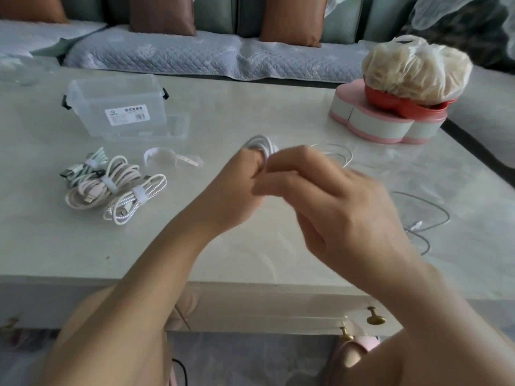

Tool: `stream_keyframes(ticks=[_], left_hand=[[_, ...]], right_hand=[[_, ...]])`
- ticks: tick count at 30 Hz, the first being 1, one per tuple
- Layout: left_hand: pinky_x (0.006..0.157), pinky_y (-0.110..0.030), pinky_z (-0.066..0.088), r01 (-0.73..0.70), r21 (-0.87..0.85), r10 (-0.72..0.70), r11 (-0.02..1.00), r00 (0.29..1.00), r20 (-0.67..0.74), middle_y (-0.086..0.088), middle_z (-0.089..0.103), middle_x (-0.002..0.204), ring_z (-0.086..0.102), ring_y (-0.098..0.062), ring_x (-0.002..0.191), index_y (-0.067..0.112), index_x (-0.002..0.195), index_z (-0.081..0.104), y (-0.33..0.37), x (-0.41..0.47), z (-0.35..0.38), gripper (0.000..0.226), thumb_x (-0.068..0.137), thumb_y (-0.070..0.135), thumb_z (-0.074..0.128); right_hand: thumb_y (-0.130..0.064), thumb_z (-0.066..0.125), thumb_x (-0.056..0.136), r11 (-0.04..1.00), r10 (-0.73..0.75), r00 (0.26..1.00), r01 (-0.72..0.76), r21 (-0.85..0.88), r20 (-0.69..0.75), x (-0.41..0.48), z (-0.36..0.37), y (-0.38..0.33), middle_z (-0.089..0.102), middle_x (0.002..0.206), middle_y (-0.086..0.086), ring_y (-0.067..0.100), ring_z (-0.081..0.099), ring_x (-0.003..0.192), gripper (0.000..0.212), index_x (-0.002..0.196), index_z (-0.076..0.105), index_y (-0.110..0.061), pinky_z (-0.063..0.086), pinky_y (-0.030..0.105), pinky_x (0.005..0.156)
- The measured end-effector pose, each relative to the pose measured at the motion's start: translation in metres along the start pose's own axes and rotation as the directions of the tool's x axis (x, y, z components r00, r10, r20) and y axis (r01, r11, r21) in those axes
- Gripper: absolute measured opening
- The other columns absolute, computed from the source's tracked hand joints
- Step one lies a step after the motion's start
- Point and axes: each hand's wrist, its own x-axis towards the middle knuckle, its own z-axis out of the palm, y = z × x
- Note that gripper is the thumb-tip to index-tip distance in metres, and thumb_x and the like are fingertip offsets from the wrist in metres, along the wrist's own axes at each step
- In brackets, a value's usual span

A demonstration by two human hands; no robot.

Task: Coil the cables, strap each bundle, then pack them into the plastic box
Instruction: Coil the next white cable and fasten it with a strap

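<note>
Marble counter (278, 246), left to right: clear plastic box (119, 107), strapped cable bundles (111, 188), spare strap (170, 158). Your left grip (237, 190) pinches the white cable's coil (260, 146); whether the blurred right grip (342, 210) holds anything cannot be told. Keep loops even.

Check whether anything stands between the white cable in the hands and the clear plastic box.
Nothing tall does. The white cable is held by the left hand and right hand; towards the plastic box, only a loose strap lies flat near that path.
</note>
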Motion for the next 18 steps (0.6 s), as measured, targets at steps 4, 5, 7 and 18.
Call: stream_keyframes(ticks=[4, 5, 7, 18], left_hand=[[0.057, -0.011, 0.045, 0.083, -0.008, -0.081, 0.997, 0.988, 0.129, 0.006, 0.055, 0.043, 0.060, 0.000, 0.048, -0.001, 0.061, 0.040, 0.010, -0.007, 0.007, 0.049, 0.102, 0.025, 0.030], [0.065, -0.012, 0.047, 0.098, 0.008, -0.098, 0.995, 0.978, 0.184, 0.003, 0.065, 0.053, 0.067, -0.007, 0.056, -0.002, 0.065, 0.047, 0.011, -0.006, 0.006, 0.054, 0.100, 0.034, 0.027], [0.068, -0.012, 0.045, 0.107, 0.025, -0.110, 0.994, 0.958, 0.264, -0.002, 0.072, 0.065, 0.071, -0.019, 0.064, 0.013, 0.062, 0.062, 0.014, -0.007, 0.004, 0.061, 0.098, 0.041, 0.021], [0.076, -0.011, 0.043, 0.140, 0.044, -0.142, 0.989, 0.842, 0.520, -0.002, 0.068, 0.059, 0.043, -0.014, 0.039, 0.023, 0.092, 0.072, 0.021, -0.012, 0.002, 0.068, 0.075, 0.065, 0.021]], right_hand=[[-0.010, 0.049, 0.096, 0.991, 0.121, 0.990, -0.116, 0.064, -0.077, -0.001, -0.005, 0.017, 0.059, 0.108, 0.003, 0.018, 0.056, 0.072, 0.021, 0.098, 0.069, -0.017, 0.044, 0.038, 0.040], [-0.006, 0.054, 0.093, 0.988, 0.143, 0.985, -0.136, 0.072, -0.098, -0.002, -0.005, 0.021, 0.059, 0.107, 0.005, 0.019, 0.055, 0.067, 0.019, 0.097, 0.069, -0.016, 0.045, 0.038, 0.040], [0.001, 0.061, 0.088, 0.982, 0.164, 0.978, -0.150, 0.114, -0.128, -0.003, -0.003, 0.025, 0.058, 0.104, 0.006, 0.017, 0.053, 0.062, 0.017, 0.092, 0.071, -0.012, 0.046, 0.039, 0.045], [0.004, 0.071, 0.076, 0.746, 0.389, 0.917, -0.260, 0.612, -0.084, -0.003, -0.004, 0.028, 0.055, 0.093, -0.001, 0.020, 0.055, 0.059, 0.030, 0.082, 0.061, -0.024, 0.048, 0.021, 0.050]])
